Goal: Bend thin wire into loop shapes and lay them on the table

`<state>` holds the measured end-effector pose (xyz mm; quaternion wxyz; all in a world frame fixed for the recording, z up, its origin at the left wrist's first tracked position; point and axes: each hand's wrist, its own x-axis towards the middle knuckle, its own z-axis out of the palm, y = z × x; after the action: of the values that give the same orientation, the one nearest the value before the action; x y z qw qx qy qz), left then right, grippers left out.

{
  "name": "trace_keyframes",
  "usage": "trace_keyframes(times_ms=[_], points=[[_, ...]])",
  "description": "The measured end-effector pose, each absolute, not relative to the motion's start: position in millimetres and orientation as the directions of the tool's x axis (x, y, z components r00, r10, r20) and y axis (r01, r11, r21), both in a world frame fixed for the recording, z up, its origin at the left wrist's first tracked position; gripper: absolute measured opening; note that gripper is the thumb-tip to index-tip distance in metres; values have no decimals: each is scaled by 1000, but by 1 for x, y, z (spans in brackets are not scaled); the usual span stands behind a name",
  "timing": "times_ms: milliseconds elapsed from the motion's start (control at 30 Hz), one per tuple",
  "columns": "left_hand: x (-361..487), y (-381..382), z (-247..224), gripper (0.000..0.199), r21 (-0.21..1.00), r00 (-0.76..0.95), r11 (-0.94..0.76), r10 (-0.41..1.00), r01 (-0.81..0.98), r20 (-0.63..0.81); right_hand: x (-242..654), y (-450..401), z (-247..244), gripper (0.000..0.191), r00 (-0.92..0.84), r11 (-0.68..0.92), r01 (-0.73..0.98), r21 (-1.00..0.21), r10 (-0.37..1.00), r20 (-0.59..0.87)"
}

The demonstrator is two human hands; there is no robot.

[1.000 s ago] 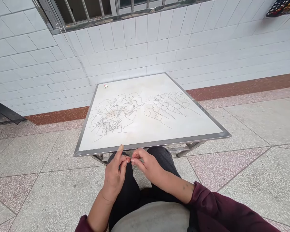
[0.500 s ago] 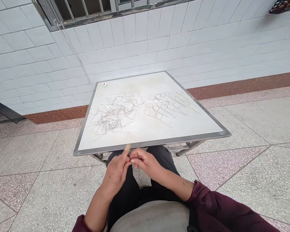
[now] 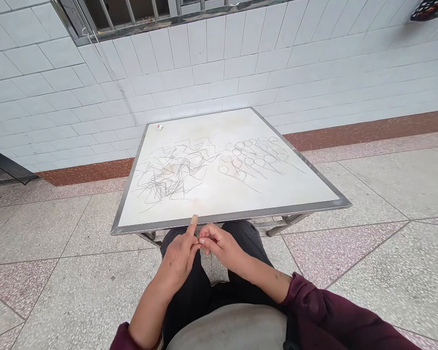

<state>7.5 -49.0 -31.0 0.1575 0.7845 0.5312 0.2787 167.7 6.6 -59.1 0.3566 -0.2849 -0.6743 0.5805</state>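
Just beyond the near edge of the white table (image 3: 295, 187), over my lap, my two hands meet. My left hand (image 3: 178, 256) pinches at its fingertips, with a taped or pale-tipped finger pointing up toward the table edge. Touching it, my right hand (image 3: 224, 247) is closed in a pinch on the same spot. Between them is a thin dark wire, mostly hidden by the fingers. On the table's left half lies a tangle of bent thin wires (image 3: 168, 177). To the right, several wires with a round loop at one end (image 3: 248, 160) lie in overlapping rows.
A small white and red item (image 3: 159, 128) sits at the table's far left corner. Behind stands a white tiled wall (image 3: 204, 78) with a barred window (image 3: 127, 12). Metal table legs (image 3: 282, 224) show under the near edge, above a speckled stone floor (image 3: 95, 291).
Both hands have shifted very slightly up and to the right, still pinched together. The wire end that hung below the fingers is harder to see. The wires on the table have not moved.
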Motion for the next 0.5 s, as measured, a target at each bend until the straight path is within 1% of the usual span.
trace_keyframes(times_ms=[100,200,300,400,500], points=[[8,-48,-35,68,520,280,-423,901,742,332,168,9,-62,10,-578,113,-72,-991,805,133],[9,-48,-36,66,462,312,-475,868,749,386,168,10,-63,11,-572,96,-87,-992,810,128],[10,-49,-35,64,394,354,-512,842,763,407,168,11,-62,15,-576,61,-109,-992,810,113],[11,-49,-34,64,290,408,-545,812,787,417,167,12,-58,21,-578,-2,-153,-988,811,88],[12,-48,-35,64,149,467,-572,771,807,433,167,11,-56,26,-582,-70,-218,-973,810,72]])
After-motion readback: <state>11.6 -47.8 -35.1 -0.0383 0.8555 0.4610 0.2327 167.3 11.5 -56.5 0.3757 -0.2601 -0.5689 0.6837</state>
